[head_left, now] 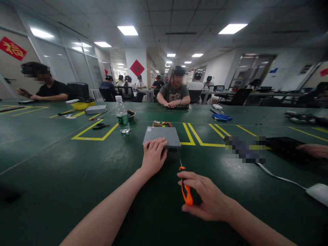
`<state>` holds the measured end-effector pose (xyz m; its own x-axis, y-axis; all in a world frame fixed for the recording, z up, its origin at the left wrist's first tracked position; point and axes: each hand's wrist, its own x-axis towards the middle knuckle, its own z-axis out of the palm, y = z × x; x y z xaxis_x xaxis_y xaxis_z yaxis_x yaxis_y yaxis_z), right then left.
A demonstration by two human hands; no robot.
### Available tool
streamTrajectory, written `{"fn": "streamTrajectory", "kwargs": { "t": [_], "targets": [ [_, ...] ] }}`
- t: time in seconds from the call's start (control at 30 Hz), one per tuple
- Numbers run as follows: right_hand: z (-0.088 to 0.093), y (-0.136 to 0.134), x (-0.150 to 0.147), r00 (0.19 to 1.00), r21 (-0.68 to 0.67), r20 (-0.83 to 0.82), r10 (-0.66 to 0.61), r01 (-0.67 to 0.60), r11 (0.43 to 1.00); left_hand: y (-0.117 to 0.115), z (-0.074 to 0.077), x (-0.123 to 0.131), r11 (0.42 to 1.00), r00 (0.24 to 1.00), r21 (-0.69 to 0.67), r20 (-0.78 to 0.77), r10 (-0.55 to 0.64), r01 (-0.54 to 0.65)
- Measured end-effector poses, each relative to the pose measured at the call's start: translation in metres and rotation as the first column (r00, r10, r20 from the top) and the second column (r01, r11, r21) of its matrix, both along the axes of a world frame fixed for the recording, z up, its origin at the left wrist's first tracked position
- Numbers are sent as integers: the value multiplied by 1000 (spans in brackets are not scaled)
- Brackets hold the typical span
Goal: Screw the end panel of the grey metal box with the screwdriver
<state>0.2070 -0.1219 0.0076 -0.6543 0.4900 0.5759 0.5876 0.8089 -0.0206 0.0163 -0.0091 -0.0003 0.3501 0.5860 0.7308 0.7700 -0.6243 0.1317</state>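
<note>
A grey metal computer power supply (pixel 164 134) lies flat on the green table, its bundle of coloured wires (pixel 162 124) at the far side. My left hand (pixel 155 155) grips its near left part, fingers over the top and thumb by the front face. In my right hand (pixel 202 194) is a screwdriver (pixel 188 196) with an orange and black handle, held between fingers and thumb. Its thin shaft points away from me, and the tip meets the front face near the right corner. Whether the tip sits in a screw is too small to tell.
A water bottle (pixel 122 116) stands left of the power supply, before a dark bowl (pixel 131 115). Farther left are black clips (pixel 101 126), another grey box (pixel 96 109) and a yellow basket (pixel 83 105). Blue gloves (pixel 221 117) lie right. A co-worker (pixel 175 90) sits opposite.
</note>
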Motion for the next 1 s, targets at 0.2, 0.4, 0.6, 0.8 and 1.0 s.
{"fn": "streamTrajectory", "kwargs": {
  "t": [0.2,0.4,0.6,0.8,1.0],
  "targets": [
    [9,0,-2,993,58,118,9,-16,998,0,0,0,1000,1000,-8,11,-17,17],
    [3,1,-3,999,127,-46,7,-1,992,1,-1,-1,1000,1000,-8,2,-8,8],
    [6,0,3,997,5,78,7,-7,1000,0,0,-1,1000,1000,0,-6,-3,3],
    [9,-3,-6,998,73,63,-1,-4,997,1,0,0,1000,1000,-9,4,-12,12],
    [3,0,-5,999,35,-48,1,1,999,1,-1,0,1000,1000,2,-8,-2,2]
  ]
}}
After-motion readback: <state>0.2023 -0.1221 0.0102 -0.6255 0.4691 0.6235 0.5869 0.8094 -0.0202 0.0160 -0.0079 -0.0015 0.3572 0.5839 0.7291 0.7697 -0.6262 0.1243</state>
